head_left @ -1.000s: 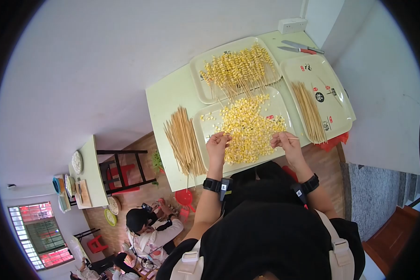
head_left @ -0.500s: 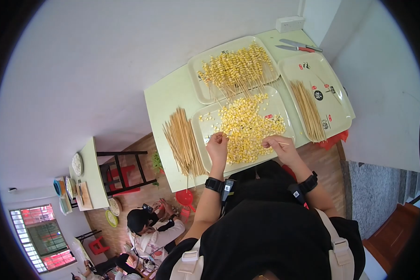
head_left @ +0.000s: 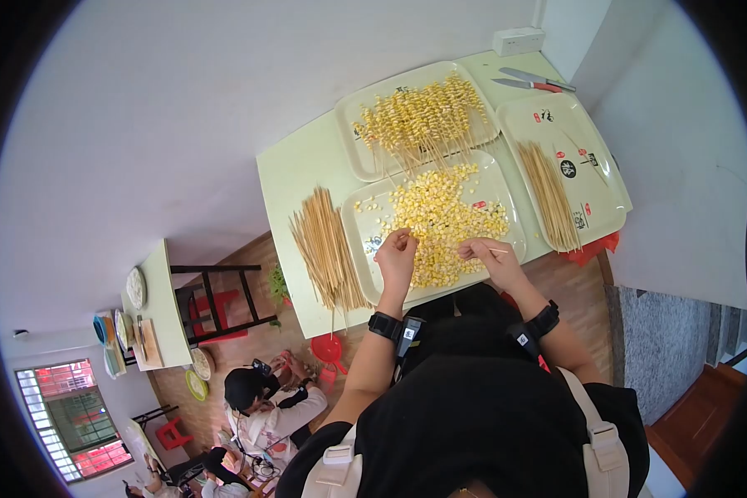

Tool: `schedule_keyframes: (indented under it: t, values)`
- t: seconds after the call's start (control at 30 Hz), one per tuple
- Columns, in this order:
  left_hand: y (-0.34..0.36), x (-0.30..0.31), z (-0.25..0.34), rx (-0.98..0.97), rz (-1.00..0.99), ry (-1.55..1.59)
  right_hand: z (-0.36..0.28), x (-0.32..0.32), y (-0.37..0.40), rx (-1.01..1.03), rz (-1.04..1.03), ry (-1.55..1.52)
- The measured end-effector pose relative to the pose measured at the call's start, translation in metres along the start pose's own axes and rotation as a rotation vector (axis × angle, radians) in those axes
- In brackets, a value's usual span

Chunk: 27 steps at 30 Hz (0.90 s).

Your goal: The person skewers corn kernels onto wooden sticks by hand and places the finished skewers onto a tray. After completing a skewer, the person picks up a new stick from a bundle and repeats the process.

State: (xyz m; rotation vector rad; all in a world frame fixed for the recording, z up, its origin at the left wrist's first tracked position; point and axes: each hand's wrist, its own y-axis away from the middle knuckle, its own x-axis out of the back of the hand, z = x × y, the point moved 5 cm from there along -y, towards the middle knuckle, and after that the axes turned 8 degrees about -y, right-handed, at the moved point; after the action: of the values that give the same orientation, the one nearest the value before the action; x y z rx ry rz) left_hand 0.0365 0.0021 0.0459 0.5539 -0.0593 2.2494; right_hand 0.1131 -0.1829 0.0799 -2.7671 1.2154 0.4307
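Observation:
Yellow corn kernels lie heaped on a cream tray in front of me. Over the tray's left part, my left hand is closed in a pinch at the edge of the heap; what its fingertips hold is too small to make out. My right hand grips a thin bamboo skewer, whose pale end sticks out to the right of the fingers. Its other end is hidden by the hand and kernels. Behind, a second tray bears many skewers threaded with corn.
Loose bamboo skewers lie left of the kernel tray. More skewers rest on a right-hand tray. Two knives lie at the table's far right corner. A person sits lower left near a red stool.
My left hand has shifted slightly right and up, its fingertips still pinched. My right hand, still on the skewer, has moved slightly left toward the heap.

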Motion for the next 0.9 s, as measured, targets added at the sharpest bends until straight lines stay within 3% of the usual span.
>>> schedule_keyframes:
  t: [0.2, 0.37, 0.43, 0.5, 0.67, 0.77, 0.9]
  values:
    - [-0.004, 0.005, -0.001, 0.017, 0.017, -0.084, 0.007, 0.003, -0.002, -0.088, 0.091, -0.156]
    - [-0.012, 0.018, -0.039, -0.018, 0.062, -0.067, 0.009, 0.023, 0.002, -0.155, 0.305, -0.264]
    - [-0.012, 0.024, -0.049, -0.158, 0.047, -0.454, 0.011, 0.034, 0.006, -0.16, 0.357, -0.263]
    - [-0.01, 0.026, -0.061, -0.051, -0.007, -0.483, 0.013, 0.046, 0.01, -0.141, 0.421, -0.323]
    - [-0.001, 0.02, -0.059, -0.232, 0.063, -0.641, 0.013, 0.057, 0.018, -0.146, 0.469, -0.347]
    - [0.0, 0.02, -0.06, -0.254, 0.144, -0.738, 0.011, 0.057, 0.02, -0.146, 0.474, -0.342]
    - [-0.003, 0.019, -0.068, -0.211, 0.079, -0.755, 0.011, 0.057, 0.021, -0.147, 0.468, -0.335]
